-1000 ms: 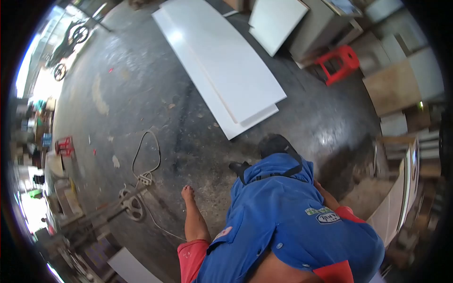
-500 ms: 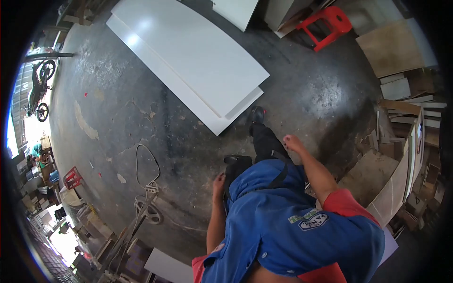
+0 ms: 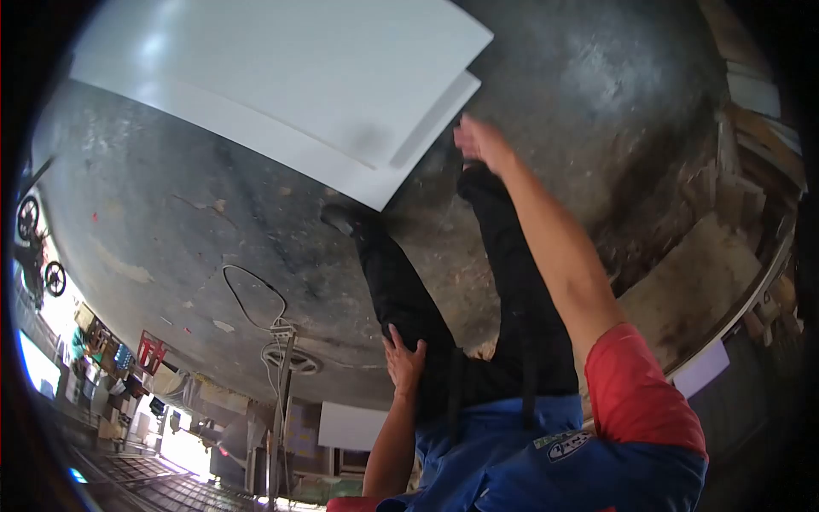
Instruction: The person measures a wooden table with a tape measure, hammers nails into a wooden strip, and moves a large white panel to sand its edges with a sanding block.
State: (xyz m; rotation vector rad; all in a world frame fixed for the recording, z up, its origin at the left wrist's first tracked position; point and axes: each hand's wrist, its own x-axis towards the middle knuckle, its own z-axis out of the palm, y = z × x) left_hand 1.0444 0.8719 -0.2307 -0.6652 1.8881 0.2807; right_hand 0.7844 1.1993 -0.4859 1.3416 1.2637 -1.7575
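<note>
Two white panels lie stacked on the floor, the upper panel (image 3: pixel 281 77) set back from the edges of the lower panel (image 3: pixel 367 189). My right hand (image 3: pixel 485 145) reaches forward beside their near right corner, its fingers stretched out and slightly blurred, with nothing in them. At my thigh, my left hand (image 3: pixel 404 362) is open against the black trousers (image 3: pixel 397 290), fingers spread. Both my feet are close to the panels' near edge.
A looped cable (image 3: pixel 254 294) lies on the concrete floor beside a wheel-like base (image 3: pixel 294 358) with a pole. Boards (image 3: pixel 691 264) and offcuts stack up at the right. A red stool (image 3: pixel 151 352) and a motorcycle (image 3: pixel 38 256) stand far left.
I have stepped nearer the panels and bent forward. My right hand has stretched out toward their corner, while my left hand has come onto my thigh with its fingers spread.
</note>
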